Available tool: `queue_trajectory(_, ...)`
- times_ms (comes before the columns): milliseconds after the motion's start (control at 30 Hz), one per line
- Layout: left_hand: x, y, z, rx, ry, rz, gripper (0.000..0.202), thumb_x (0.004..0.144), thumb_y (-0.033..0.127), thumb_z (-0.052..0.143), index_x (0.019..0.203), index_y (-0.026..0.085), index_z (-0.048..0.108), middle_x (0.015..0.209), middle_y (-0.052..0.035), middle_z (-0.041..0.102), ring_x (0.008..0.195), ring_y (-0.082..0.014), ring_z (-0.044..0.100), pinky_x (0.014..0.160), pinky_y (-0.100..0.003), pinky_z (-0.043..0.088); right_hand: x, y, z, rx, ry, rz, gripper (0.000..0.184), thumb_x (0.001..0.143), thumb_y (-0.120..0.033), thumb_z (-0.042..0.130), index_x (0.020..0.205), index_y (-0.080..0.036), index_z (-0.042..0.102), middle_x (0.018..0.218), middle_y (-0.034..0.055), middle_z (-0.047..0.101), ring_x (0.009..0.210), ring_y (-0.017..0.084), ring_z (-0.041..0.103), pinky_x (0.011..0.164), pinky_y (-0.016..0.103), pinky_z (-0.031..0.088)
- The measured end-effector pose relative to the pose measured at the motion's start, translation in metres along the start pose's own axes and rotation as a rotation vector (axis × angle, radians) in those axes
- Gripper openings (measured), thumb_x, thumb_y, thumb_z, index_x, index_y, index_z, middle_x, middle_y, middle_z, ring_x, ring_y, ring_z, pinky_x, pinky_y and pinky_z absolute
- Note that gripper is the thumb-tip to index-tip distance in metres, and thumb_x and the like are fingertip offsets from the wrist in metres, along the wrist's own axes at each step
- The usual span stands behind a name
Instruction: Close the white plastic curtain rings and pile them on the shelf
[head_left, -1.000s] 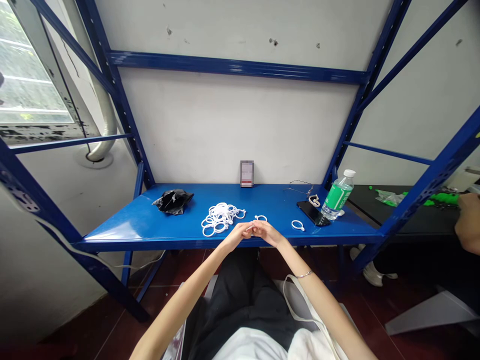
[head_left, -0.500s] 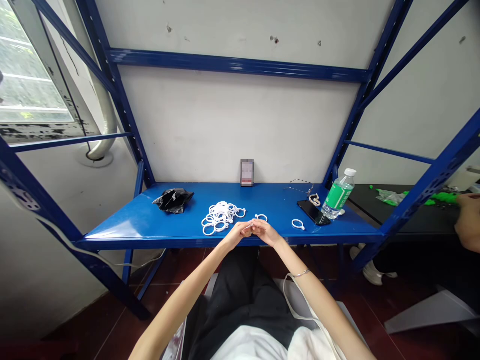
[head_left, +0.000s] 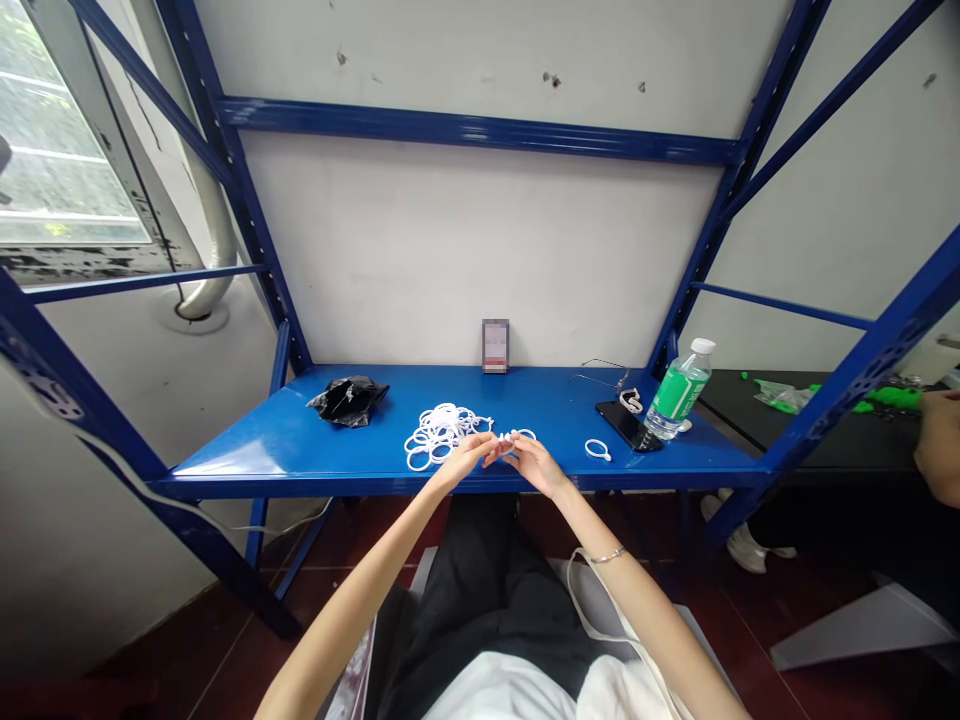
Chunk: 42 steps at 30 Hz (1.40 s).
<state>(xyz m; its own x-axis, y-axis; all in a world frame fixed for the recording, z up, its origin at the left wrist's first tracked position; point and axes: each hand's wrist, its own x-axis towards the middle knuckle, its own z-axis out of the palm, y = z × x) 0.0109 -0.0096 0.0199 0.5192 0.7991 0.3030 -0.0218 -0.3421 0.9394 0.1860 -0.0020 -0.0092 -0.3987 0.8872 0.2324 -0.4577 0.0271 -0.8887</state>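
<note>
My left hand (head_left: 465,458) and my right hand (head_left: 538,466) meet over the front edge of the blue table. Their fingertips pinch a small white plastic ring (head_left: 505,437), mostly covered by the fingers. Just beyond the right fingers lies another white ring (head_left: 528,433), partly hidden. To the left, close to my left hand, is a tangled pile of white rings (head_left: 435,437). A single ring with a small knob (head_left: 607,457) rests on the table to the right of my right hand.
A crumpled black plastic bag (head_left: 349,400) sits at left on the blue table (head_left: 262,430). A small upright card or screen (head_left: 495,346) leans at the back wall. Right: glasses, a dark phone (head_left: 626,426), a water bottle (head_left: 679,390). Another person's hand (head_left: 939,440) is at far right.
My hands have moved slightly up and apart at the fingertips, and more of the white ring shows between them. The pile and the lone ring on the right stay put.
</note>
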Motion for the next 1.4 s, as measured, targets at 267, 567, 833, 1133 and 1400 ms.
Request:
queue_trajectory(267,-0.007,0.024,-0.054,1.004,0.386,0.266,0.033,0.096,0.034,0.035,0.097,0.018,0.064,0.103,-0.0100,0.058,0.083,-0.0198,0.056,0.069,-0.030,0.045,-0.012,-0.021,-0.023,-1.131,0.272,-0.464,0.020,0.086,-0.025,0.050,0.093,-0.023,0.068,0.101,0.0072,0.062,0.102,0.025,0.052,0.090,0.043,0.042)
queue_trajectory(567,-0.010,-0.008,-0.088,1.339,0.496,0.235,0.033,0.096,0.027,0.035,0.101,0.020,0.068,0.106,-0.0112,0.062,0.092,-0.0252,0.054,0.067,-0.032,0.047,-0.011,-0.010,-0.034,-1.566,0.248,-0.375,0.017,0.087,-0.027,0.053,0.099,-0.025,0.065,0.109,0.0073,0.060,0.108,0.027,0.049,0.088,0.044,0.044)
queue_trajectory(833,-0.008,-0.016,-0.086,1.345,0.476,0.203,0.031,0.095,0.023,0.038,0.105,0.021,0.068,0.108,-0.0126,0.062,0.098,-0.0266,0.055,0.071,-0.035,0.048,-0.010,-0.010,-0.035,-1.514,0.205,-0.350,0.014,0.090,-0.029,0.052,0.084,-0.025,0.065,0.098,0.0057,0.066,0.101,0.026,0.053,0.084,0.042,0.042)
queue_trajectory(1133,-0.009,-0.010,-0.086,1.357,0.518,0.257,0.032,0.095,0.031,0.039,0.109,0.019,0.065,0.110,-0.0131,0.060,0.098,-0.0270,0.055,0.069,-0.035,0.049,-0.011,-0.019,-0.038,-1.209,0.174,-0.302,0.019,0.088,-0.037,0.054,0.080,-0.023,0.065,0.090,0.0049,0.067,0.093,0.023,0.055,0.085,0.040,0.044)
queue_trajectory(1400,-0.001,0.008,-0.039,0.932,0.459,0.307,0.030,0.095,0.035,0.041,0.108,0.019,0.063,0.109,-0.0111,0.061,0.101,-0.0239,0.056,0.078,-0.035,0.050,-0.014,-0.035,-0.038,-0.713,0.066,-0.113,0.030,0.082,-0.048,0.060,0.088,-0.019,0.065,0.089,0.0049,0.068,0.091,0.021,0.061,0.083,0.035,0.045)
